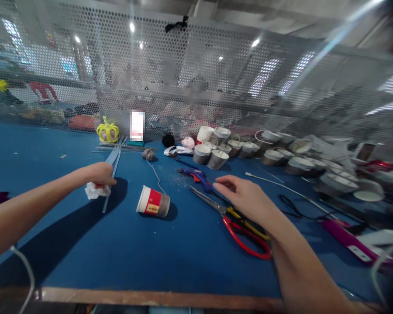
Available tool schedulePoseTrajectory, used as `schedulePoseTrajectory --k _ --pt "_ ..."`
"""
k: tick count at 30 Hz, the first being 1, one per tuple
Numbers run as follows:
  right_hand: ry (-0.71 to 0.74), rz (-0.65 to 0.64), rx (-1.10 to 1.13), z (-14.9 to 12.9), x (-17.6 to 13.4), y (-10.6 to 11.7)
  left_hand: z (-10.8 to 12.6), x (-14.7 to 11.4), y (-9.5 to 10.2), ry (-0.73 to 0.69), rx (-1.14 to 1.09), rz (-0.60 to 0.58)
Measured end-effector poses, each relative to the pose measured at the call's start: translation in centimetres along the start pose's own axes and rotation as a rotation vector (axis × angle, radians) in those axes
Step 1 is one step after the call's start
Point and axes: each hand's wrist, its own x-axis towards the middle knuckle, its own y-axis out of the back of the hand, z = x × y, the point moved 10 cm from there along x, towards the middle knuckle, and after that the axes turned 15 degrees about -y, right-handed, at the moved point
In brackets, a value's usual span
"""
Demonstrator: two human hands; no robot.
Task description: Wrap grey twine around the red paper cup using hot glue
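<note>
My left hand (102,174) is closed over a crumpled white tissue (96,192), beside long translucent glue sticks (117,153); its fingertips are partly hidden. My right hand (240,192) hovers with loosely bent fingers and nothing in them, nearest the handle of a blue glue gun (196,174). Below it lie red-handled scissors (227,218) and a yellow-handled tool (240,216). Between my hands a paper cup (152,202) rests on its side, its base end wrapped in grey yarn. A strand runs from there to a small grey yarn ball (148,154).
Several yarn-wrapped cups (218,159) stand at the back right. A yellow pumpkin-shaped craft (108,131), a phone (137,126) and a black yarn ball (168,139) line the back by a perforated metal screen (163,65). A white cable (291,194) leads to a purple power strip (347,240).
</note>
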Motion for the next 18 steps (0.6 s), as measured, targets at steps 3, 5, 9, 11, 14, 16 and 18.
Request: schedulePoseTrajectory --k 3,5,9,11,14,16,18 --pt "-0.024 -0.071 -0.148 2.8 -0.3 -1.9 0.4 0.9 -0.6 -0.012 0.01 0.007" --pt "-0.019 -0.13 -0.265 4.1 -0.8 -3.6 0.1 1.0 -0.8 -0.013 -0.009 0.02" --pt "-0.009 -0.167 -0.494 5.0 -1.8 -5.5 -1.5 0.3 -1.6 0.057 -0.316 0.018" --pt "-0.003 -0.172 -0.545 4.9 -2.1 -5.7 -2.0 -0.3 -1.7 0.072 -0.465 0.016" --pt "-0.041 -0.197 -0.552 5.5 -2.2 -5.4 -2.1 -1.2 -2.2 0.092 -0.878 0.037" --pt "-0.098 -0.207 -0.561 6.5 -2.0 -4.9 -2.2 -1.6 -2.4 0.116 -1.104 0.079" --pt "-0.141 -0.198 -0.6 7.5 -1.6 -4.4 -2.3 -1.9 -2.1 0.125 -1.22 0.144"
